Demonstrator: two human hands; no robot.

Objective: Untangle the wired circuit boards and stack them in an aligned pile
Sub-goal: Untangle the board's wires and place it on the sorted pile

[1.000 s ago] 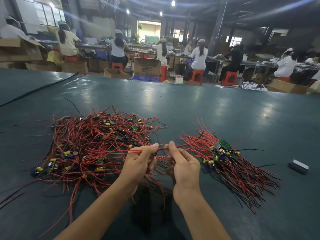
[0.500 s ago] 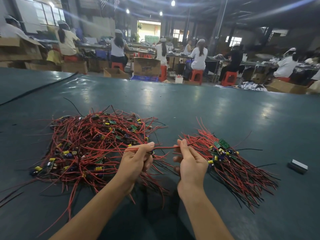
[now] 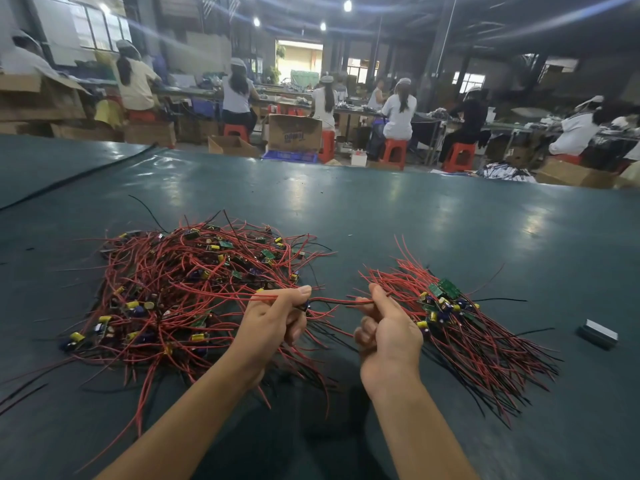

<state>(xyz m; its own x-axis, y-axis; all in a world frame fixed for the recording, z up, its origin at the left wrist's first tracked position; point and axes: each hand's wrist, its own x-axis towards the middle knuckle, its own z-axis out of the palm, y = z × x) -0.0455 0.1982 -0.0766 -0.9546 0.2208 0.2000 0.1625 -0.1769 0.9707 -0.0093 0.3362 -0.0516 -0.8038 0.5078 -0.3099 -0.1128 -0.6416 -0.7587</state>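
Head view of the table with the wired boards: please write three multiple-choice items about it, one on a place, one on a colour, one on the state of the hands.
1. Where does the tidy pile lie?
A. right of the right hand
B. left of the left hand
C. between the two hands

2. What colour are most wires?
A. blue
B. white
C. red

3. What are the hands doing?
A. lying flat and open
B. both pinching wires stretched between them
C. hanging free, holding nothing

Answers:
1 A: the pile's boards sit just right of that hand.
2 C: red fills both heaps, with only a few black ones.
3 B: each thumb presses on wires that span the gap.
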